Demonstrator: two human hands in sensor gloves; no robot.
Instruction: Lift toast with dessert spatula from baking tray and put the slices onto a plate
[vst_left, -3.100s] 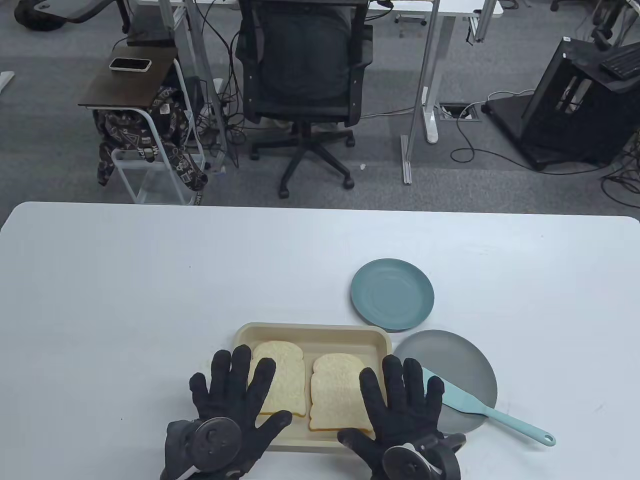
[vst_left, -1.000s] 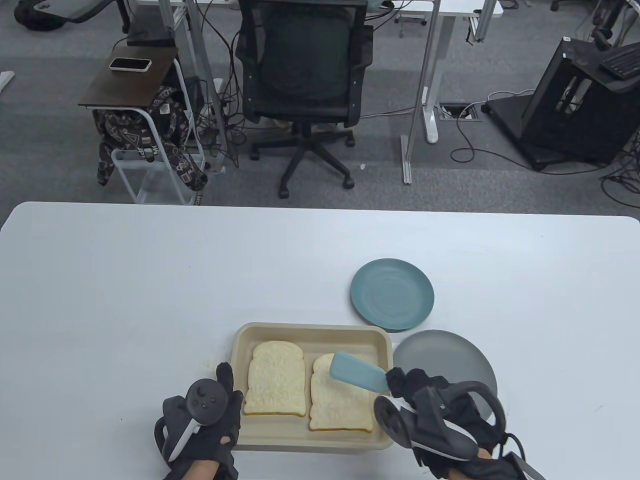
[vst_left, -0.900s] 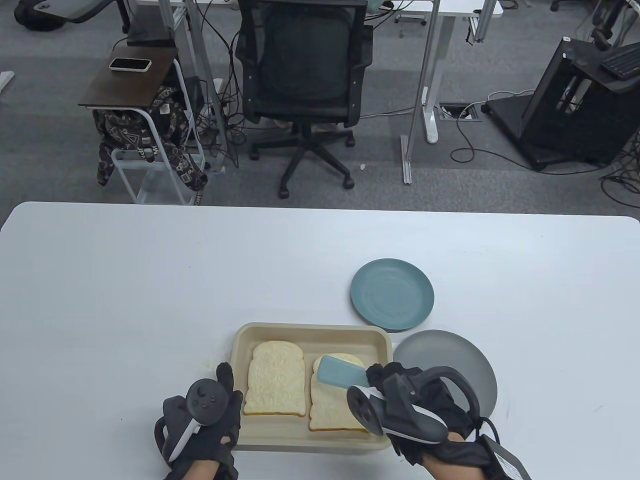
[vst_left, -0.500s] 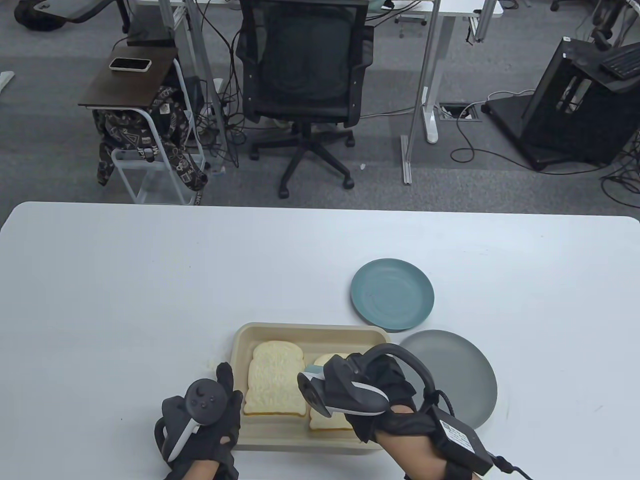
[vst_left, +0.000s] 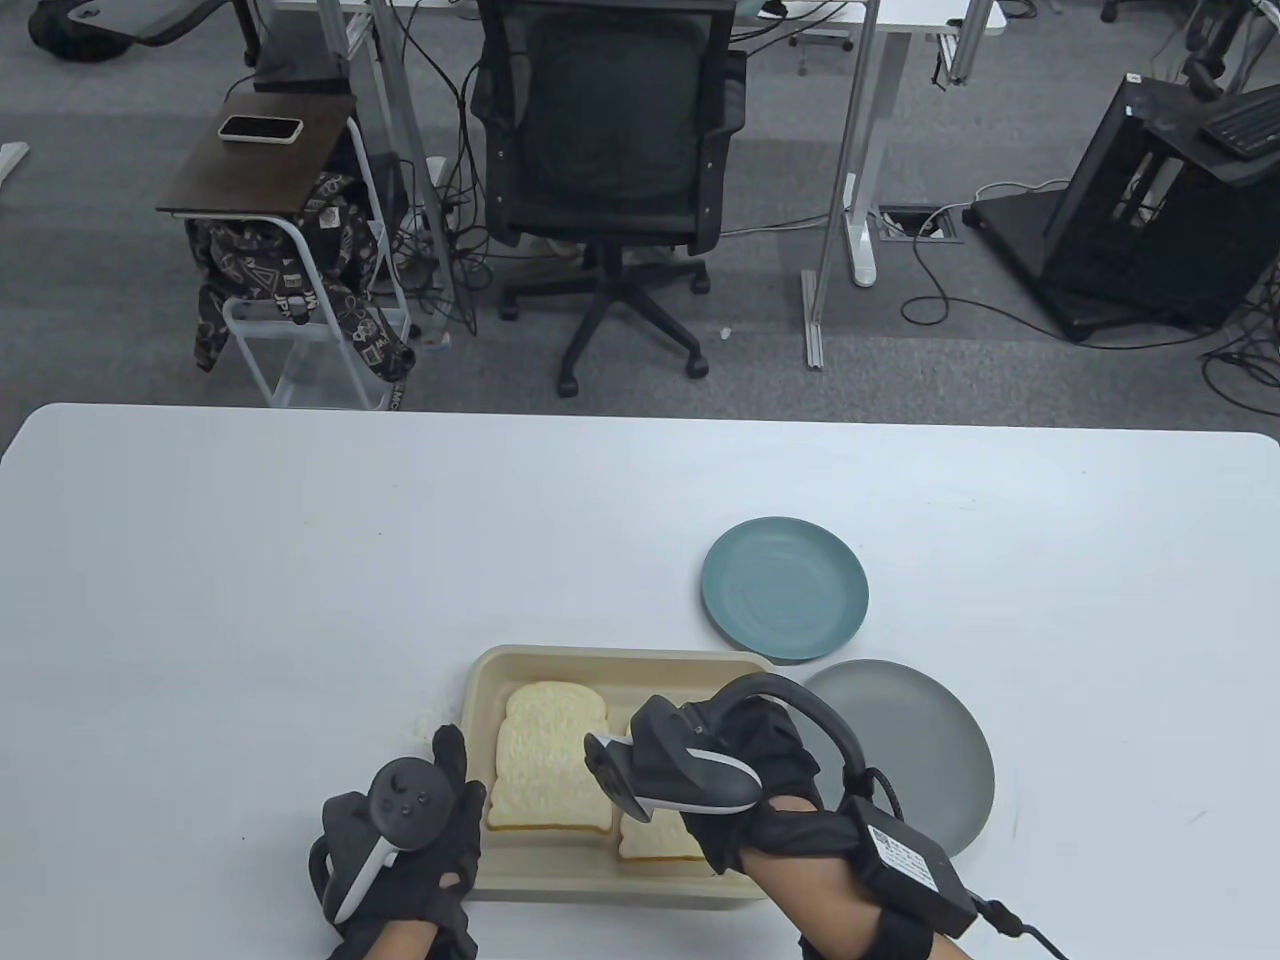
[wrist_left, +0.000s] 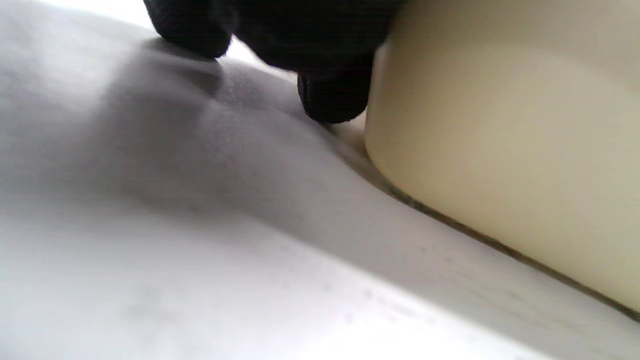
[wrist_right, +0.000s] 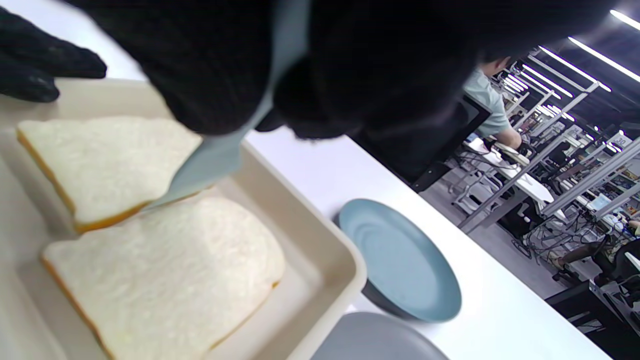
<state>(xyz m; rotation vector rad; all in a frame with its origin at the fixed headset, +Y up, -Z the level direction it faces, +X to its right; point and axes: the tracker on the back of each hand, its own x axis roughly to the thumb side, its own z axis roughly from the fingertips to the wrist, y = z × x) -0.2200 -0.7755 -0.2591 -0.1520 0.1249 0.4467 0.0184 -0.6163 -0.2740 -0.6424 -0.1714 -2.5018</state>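
Two white toast slices lie side by side in the beige baking tray (vst_left: 620, 664). The left slice (vst_left: 552, 760) shows whole; my right hand (vst_left: 780, 760) covers most of the right slice (vst_left: 655, 842). That hand grips the light-blue dessert spatula (wrist_right: 210, 160), hidden in the table view. In the right wrist view its blade slants down to the gap between the left slice (wrist_right: 110, 160) and the right slice (wrist_right: 165, 275), tip at the left slice's edge. My left hand (vst_left: 400, 850) rests against the tray's front left corner, a fingertip (wrist_left: 332, 100) touching the outer wall (wrist_left: 500, 150).
A teal plate (vst_left: 785, 588) sits behind the tray's right end and a grey plate (vst_left: 910, 740) beside its right side; both hold nothing. The teal plate (wrist_right: 400, 260) also shows in the right wrist view. Bare white table stretches left and behind. An office chair stands beyond the far edge.
My right hand has carried the spatula leftward from the tray's right side across the right slice, and the blade now dips between the slices. The left hand and tray have stayed put.
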